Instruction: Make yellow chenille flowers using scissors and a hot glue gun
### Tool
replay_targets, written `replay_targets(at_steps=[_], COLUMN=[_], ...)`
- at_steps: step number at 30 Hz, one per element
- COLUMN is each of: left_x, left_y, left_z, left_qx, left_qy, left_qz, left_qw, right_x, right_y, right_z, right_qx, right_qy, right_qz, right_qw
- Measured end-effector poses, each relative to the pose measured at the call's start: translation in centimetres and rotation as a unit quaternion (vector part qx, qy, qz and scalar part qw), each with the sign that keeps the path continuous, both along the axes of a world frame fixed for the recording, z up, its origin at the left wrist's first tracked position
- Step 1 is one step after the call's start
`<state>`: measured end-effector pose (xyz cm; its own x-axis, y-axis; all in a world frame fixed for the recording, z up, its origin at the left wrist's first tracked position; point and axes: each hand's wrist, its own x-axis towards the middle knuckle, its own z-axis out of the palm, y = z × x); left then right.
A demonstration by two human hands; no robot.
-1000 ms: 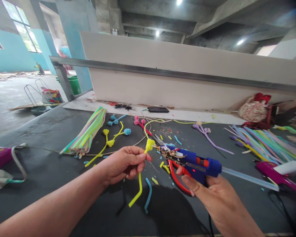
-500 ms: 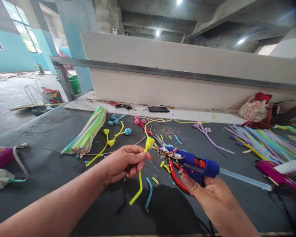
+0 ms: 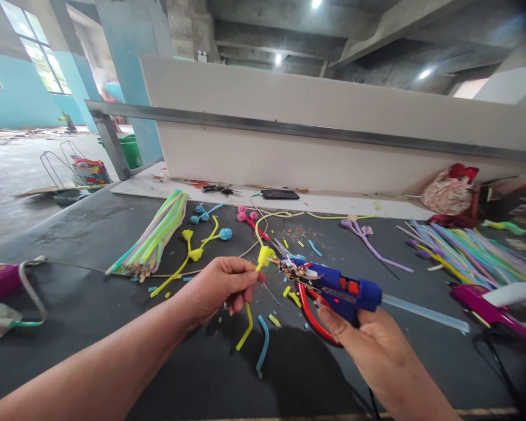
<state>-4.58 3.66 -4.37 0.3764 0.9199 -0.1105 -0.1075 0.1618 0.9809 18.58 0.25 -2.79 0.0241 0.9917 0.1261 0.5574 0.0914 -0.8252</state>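
Observation:
Pinched in the fingers of my left hand point(image 3: 230, 283) is a yellow pipe cleaner flower point(image 3: 264, 256), its bent stem hanging below. My right hand point(image 3: 372, 345) is wrapped round a blue hot glue gun point(image 3: 342, 289), with a clear glue stick point(image 3: 425, 313) jutting from its back. The gun's crusted nozzle is at the yellow flower head and looks to be touching it. Beneath the gun lie red-handled scissors point(image 3: 309, 316), partly hidden by it. Below my left hand rests a cut blue pipe cleaner piece point(image 3: 263, 345).
Pipe cleaner bundles lie at left point(image 3: 153, 234) and right point(image 3: 473, 251). Between them are yellow flowers point(image 3: 195, 254), blue flowers point(image 3: 201, 215), pink flowers point(image 3: 242, 214), a purple flower stem point(image 3: 372, 248) and scattered scraps. A phone point(image 3: 280, 195) lies at the back. Purple glue guns point(image 3: 0, 280) flank the table.
The glue gun has moved slightly left, bringing its nozzle against or very near the yellow flower head. The flower's stem has swung a little. Both hands keep their grip.

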Motion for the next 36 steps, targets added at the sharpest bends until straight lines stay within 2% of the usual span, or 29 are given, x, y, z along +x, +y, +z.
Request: replay_targets(at_steps=[5,8,11,14,18,21,27,36], left_x=[0.13,0.15,0.07,-0.07,-0.21,-0.31,-0.49,-0.31], left_y=[0.09,0.11,0.21,0.30,0.19,0.10,0.32,0.09], left_z=[0.01,-0.21,-0.40,-0.28,0.06,0.07,-0.12,0.17], left_qx=[0.018,0.014,0.007,-0.010,-0.052,-0.068,-0.079,-0.078], left_qy=[0.043,0.049,0.045,0.018,-0.064,-0.098,-0.111,-0.088], left_qz=[0.013,0.012,0.012,0.004,-0.031,-0.049,-0.053,-0.059], left_qw=[0.999,0.999,0.999,1.000,0.996,0.992,0.989,0.991], right_x=[-0.30,-0.45,-0.35,-0.07,0.02,-0.32,-0.58,0.11], right_y=[0.00,0.11,0.13,0.07,0.08,0.04,-0.30,0.11], right_z=[0.13,0.24,-0.03,-0.20,0.35,0.58,-0.27,0.48], right_qx=[0.010,0.033,0.026,0.010,0.018,0.024,-0.006,0.009], right_qy=[-0.018,0.011,0.044,0.038,0.046,0.073,0.064,0.050], right_qz=[0.002,-0.023,0.002,0.022,-0.004,0.007,0.040,0.025], right_qw=[1.000,0.999,0.999,0.999,0.999,0.997,0.997,0.998])
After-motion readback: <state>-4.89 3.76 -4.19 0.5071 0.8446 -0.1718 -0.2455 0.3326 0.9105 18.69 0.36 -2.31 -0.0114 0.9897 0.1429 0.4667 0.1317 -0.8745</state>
